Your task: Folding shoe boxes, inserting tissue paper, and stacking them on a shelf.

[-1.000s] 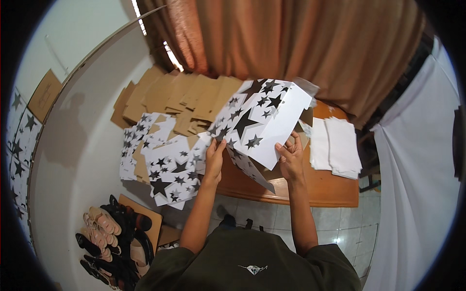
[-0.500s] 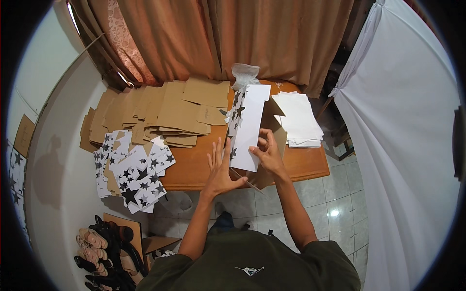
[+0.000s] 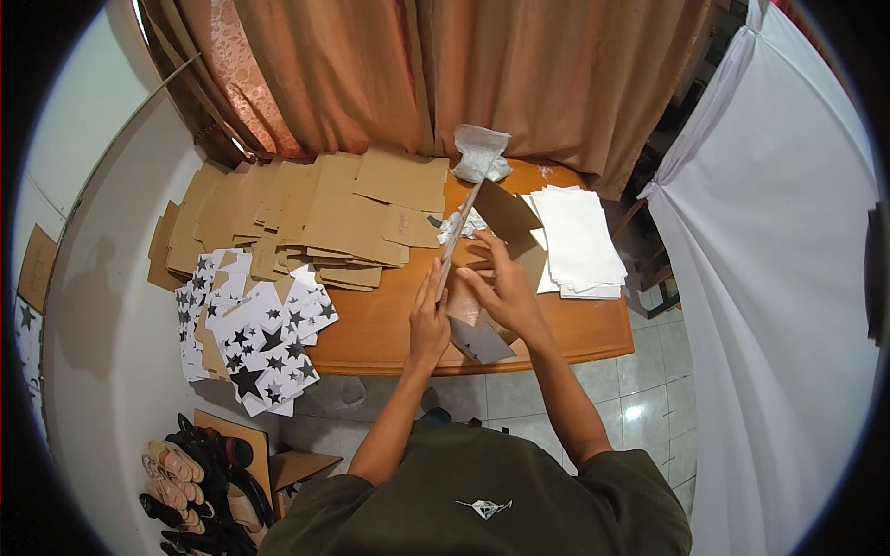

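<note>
A folded cardboard box piece, brown inside and covered outside with star-printed white paper, stands upright over the front of the table. One panel is almost edge-on to me, and a grey star-marked flap hangs low toward the table edge. My left hand holds that panel from its left side, fingers extended upward along it. On the inner side, my right hand has its fingers apart, their tips close to the panel; whether they touch it I cannot tell.
Brown cardboard sheets lie stacked at the table's left. Star-printed papers overhang its front left edge. White sheets are piled at right, and a clear plastic bag sits at the back. Shoes stand at lower left.
The box piece has turned from showing its white flap to nearly edge-on, its brown inside now visible. My right hand has released the white flap; my left has closed against the panel.
</note>
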The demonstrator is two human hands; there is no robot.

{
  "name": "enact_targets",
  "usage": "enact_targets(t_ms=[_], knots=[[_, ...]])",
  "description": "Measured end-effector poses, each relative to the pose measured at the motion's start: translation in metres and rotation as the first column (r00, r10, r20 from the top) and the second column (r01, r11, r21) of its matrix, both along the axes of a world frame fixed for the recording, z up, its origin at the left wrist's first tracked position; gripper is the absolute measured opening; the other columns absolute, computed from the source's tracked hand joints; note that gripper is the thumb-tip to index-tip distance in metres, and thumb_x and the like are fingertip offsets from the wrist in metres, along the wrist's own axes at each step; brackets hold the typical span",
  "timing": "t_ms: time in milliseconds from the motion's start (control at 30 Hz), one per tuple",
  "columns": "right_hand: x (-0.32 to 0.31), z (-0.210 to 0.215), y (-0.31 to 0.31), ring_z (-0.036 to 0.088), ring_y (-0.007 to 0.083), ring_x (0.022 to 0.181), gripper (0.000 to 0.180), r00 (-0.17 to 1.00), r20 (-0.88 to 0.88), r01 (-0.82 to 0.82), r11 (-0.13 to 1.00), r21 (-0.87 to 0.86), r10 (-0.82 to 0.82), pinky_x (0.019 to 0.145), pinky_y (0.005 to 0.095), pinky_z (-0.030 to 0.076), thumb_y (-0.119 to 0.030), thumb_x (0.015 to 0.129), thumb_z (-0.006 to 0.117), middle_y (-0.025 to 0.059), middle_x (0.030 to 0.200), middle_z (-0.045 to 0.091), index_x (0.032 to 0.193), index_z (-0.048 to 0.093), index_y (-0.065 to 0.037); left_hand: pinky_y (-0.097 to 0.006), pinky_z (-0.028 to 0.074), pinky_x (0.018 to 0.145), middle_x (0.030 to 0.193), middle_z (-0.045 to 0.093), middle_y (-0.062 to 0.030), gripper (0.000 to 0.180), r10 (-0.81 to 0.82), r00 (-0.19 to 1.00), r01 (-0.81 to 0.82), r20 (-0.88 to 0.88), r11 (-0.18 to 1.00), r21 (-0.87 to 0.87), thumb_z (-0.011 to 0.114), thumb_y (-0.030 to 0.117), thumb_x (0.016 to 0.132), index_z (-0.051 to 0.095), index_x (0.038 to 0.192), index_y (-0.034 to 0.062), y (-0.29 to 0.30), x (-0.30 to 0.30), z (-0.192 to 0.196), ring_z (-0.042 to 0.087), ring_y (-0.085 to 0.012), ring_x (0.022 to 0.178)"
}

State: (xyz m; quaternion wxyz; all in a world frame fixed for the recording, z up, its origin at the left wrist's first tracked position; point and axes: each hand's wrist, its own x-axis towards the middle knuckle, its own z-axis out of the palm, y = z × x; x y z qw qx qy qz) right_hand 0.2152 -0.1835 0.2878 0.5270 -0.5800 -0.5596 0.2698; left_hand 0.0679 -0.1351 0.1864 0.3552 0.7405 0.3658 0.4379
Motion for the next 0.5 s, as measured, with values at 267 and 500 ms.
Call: enact_targets(t_ms=[267, 500], knots=[[0.029, -0.024, -0.008, 0.056, 0.038, 0.126, 0.066, 0.86, 0.193, 0.485, 0.875, -0.016, -0.473, 0.099, 0.0473, 0.049, -0.033, 0.091, 0.076, 0.0268, 0.136, 0.056, 0.14, 0.048, 0.0, -0.043, 0.05, 0.08, 0.098, 0.064, -0.0244, 0.061, 0.112, 0.986, -0.145, -0.121, 0.937, -0.317, 0.036, 0.05, 0.108, 0.06, 0.111, -0.0064, 0.053, -0.03, -0.021, 0.062, -0.0349, 0.092], [0.029, -0.098, 0.027, 0.031, 0.0501, 0.144, 0.107, 0.953, -0.207, 0.135, 0.924, -0.358, -0.22, 0.112, 0.053, 0.039, -0.056, 0.085, 0.075, 0.037, 0.156, 0.025, 0.159, 0.018, -0.003, -0.044, 0.044, 0.061, 0.057, 0.054, -0.0152, 0.079, 0.095, 0.989, -0.134, -0.112, 0.896, -0.422, 0.04, 0.058, 0.106, 0.058, 0.073, -0.0117, 0.061, -0.04, -0.006, 0.053, -0.0225, 0.06]])
